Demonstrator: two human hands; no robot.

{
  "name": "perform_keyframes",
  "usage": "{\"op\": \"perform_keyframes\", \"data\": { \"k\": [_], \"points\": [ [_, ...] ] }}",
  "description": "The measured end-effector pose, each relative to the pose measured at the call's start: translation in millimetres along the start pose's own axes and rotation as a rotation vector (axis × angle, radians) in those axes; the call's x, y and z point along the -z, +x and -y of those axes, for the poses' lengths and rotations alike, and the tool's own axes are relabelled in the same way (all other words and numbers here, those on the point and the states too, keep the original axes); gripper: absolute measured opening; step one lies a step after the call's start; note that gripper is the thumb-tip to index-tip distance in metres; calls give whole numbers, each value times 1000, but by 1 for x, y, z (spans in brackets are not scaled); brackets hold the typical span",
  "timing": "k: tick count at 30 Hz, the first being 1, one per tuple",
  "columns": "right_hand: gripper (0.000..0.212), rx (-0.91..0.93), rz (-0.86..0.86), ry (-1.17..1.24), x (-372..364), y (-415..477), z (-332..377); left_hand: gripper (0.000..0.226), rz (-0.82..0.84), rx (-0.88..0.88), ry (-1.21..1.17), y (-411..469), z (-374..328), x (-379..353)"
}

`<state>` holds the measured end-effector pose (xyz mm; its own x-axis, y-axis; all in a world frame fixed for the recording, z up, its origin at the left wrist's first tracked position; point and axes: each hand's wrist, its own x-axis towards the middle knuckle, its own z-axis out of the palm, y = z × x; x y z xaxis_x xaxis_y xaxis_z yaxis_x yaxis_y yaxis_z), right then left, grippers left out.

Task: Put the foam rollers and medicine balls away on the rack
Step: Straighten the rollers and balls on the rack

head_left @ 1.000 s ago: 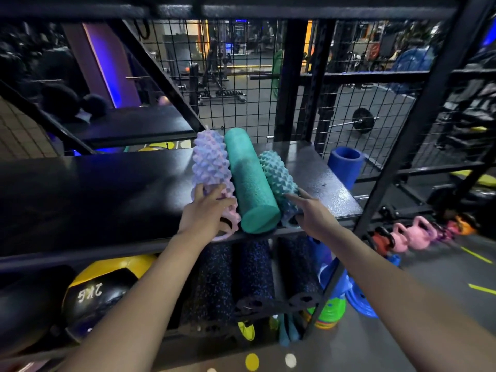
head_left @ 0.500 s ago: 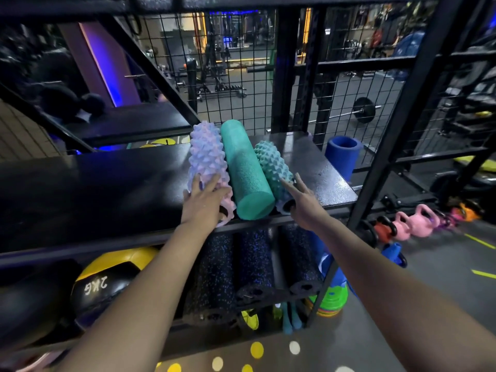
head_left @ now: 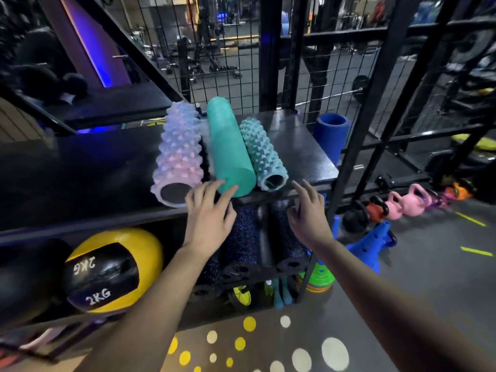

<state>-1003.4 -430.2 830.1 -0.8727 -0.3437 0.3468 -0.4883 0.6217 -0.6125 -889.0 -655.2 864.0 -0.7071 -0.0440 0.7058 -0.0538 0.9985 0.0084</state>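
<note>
Three foam rollers lie side by side on the black rack shelf [head_left: 80, 167]: a pale pink-lilac spiky roller [head_left: 179, 154], a smooth teal roller [head_left: 228, 146] and a small mint spiky roller [head_left: 261, 154]. My left hand [head_left: 208, 217] hovers with spread fingers just in front of the teal roller's end, holding nothing. My right hand [head_left: 308, 213] is open at the shelf's front edge, below the mint roller. On the shelf below sit a yellow-and-black 2 kg medicine ball [head_left: 107, 269] and several dark speckled rollers [head_left: 241, 237].
A blue foam roller [head_left: 331, 135] stands upright behind the shelf's right end. Black rack posts [head_left: 357, 146] and wire mesh close off the right and back. Pink and orange kettlebells [head_left: 408, 202], blue cones [head_left: 370, 245] and coloured discs [head_left: 319, 277] lie on the floor to the right.
Both hands have drawn back off the rollers toward me; the left let go of the pink-lilac roller, the right left the mint one. The three rollers stay on the shelf.
</note>
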Motion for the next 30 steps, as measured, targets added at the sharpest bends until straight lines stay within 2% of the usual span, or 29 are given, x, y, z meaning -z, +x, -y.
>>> {"op": "perform_keyframes", "data": {
  "k": [4,9,12,16,19,21,24,27,30],
  "points": [
    [41,-30,-60,-39,-7,-23,-25,30,86,9,-63,-31,-22,-20],
    [38,-184,113,-63,-36,-67,-67,33,272,133,-121,-98,-35,-54],
    [36,-225,229,-95,-49,-85,-79,34,251,236,-69,-118,-34,-56],
    [27,-47,197,13,-42,-70,-47,31,57,381,-19,-88,-12,-37],
    [32,130,109,111,-30,-30,14,32,9,334,-13,-50,7,-22],
    [27,234,60,130,-26,0,49,32,-19,313,3,-26,16,-13],
    [21,321,5,106,-29,35,88,34,-50,349,39,-5,28,5],
    [23,385,-16,13,-39,58,118,40,-58,468,179,2,50,28],
    [24,464,-48,-114,-47,71,137,63,-16,658,319,3,86,45]
  ]
}}
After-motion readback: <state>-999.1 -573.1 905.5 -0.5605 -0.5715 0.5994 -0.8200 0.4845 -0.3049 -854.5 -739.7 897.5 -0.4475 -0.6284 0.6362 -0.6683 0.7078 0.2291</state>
